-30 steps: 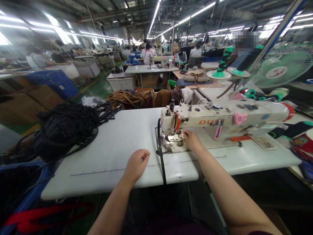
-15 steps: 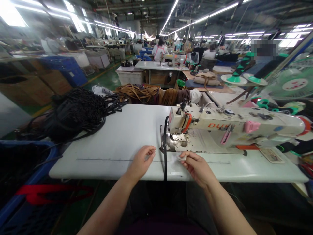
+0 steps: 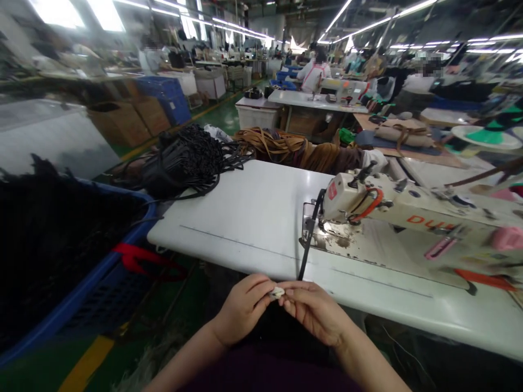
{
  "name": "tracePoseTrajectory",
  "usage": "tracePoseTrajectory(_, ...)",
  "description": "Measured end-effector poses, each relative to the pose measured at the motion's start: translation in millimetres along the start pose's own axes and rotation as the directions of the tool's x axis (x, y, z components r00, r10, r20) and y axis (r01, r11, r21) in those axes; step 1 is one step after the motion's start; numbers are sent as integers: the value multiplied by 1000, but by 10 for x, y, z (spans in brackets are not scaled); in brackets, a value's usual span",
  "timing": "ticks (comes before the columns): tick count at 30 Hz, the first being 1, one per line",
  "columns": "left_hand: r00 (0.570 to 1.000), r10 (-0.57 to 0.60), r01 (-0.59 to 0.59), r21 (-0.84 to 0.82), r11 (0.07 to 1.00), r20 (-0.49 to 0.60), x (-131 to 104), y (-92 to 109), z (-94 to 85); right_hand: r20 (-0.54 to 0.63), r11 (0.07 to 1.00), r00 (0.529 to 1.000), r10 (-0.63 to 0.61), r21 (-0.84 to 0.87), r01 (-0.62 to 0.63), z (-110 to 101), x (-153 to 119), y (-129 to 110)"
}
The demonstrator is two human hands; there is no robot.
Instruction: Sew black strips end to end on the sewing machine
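Note:
Both hands meet in front of the table's near edge. Between their fingertips is a small whitish wad [image 3: 277, 293], too small to name for certain. My left hand [image 3: 248, 305] pinches it from the left, and my right hand [image 3: 312, 309] from the right. Just beyond them, a black strap [image 3: 309, 239] runs from beside the needle end of the sewing machine [image 3: 392, 204] down over the table edge. The strap's lower end is hidden behind my right hand.
A white sewing table [image 3: 245, 212] spreads ahead. On its far left corner lies a bundle of black straps [image 3: 183, 158]. To the left stands a blue basket [image 3: 93, 272] with black material and a red band [image 3: 141, 258]. Brown straps [image 3: 281, 147] hang beyond. A person [image 3: 314, 73] sits farther off.
My hands have come together and drawn back off the table edge. My left hand now grips the whitish wad that only my right hand held. The view has turned left.

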State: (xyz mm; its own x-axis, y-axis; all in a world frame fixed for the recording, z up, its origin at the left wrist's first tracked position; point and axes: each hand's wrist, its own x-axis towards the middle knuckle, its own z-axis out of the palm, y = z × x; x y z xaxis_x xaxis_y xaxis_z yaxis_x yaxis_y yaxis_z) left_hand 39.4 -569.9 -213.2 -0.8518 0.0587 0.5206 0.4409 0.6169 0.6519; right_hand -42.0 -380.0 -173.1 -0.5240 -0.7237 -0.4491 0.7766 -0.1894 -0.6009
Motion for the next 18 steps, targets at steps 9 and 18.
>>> tracePoseTrajectory(9, 882, -442, 428, -113, 897, -162, -600, -123, -177, -57, 970, 983, 176, -161, -183, 149, -13, 74)
tracePoseTrajectory(18, 94, -963, 964, -219, 152, -253, -1567, -1376, -386, -235, 930, 943, 235, -229, -288, -65, -86, 159)
